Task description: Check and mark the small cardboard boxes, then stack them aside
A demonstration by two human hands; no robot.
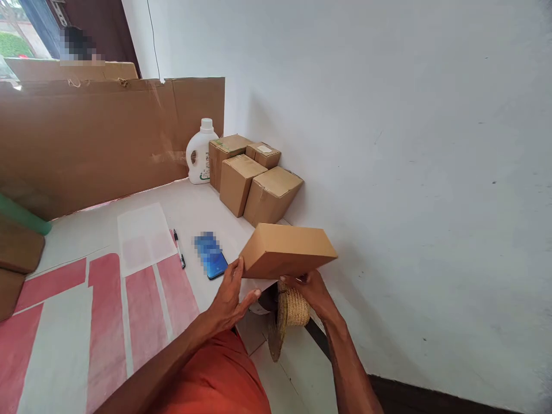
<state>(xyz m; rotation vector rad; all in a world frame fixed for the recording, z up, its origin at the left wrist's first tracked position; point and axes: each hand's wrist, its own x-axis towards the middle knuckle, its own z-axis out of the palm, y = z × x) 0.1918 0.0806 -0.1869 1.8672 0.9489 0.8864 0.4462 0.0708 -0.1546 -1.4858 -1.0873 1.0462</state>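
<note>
Two hands meet at one flat cardboard box (pixel 287 250), held in the air just past the table's near right corner. Going from the left: a tall cardboard sheet (pixel 86 138) stands along the back of the white and pink table (pixel 86 322), then a sheet of paper (pixel 144 237), a pen (pixel 179 248) and a blue phone (pixel 211 256) lie flat, with a white jug (pixel 200 152) and four small boxes (pixel 248 178) stacked by the wall. The left hand (pixel 230 299) is spread open, its fingers pressed against the box's left end, more propping than clasping. The right hand (pixel 313 287) sits under the right end, curled, though the box hides most of its fingers, so how firmly it grips I cannot tell. Just below hangs a straw hat (pixel 287 319). With so loose a hold on the left, I would think the box could tilt and slip down onto the hat or off the table's edge.
</note>
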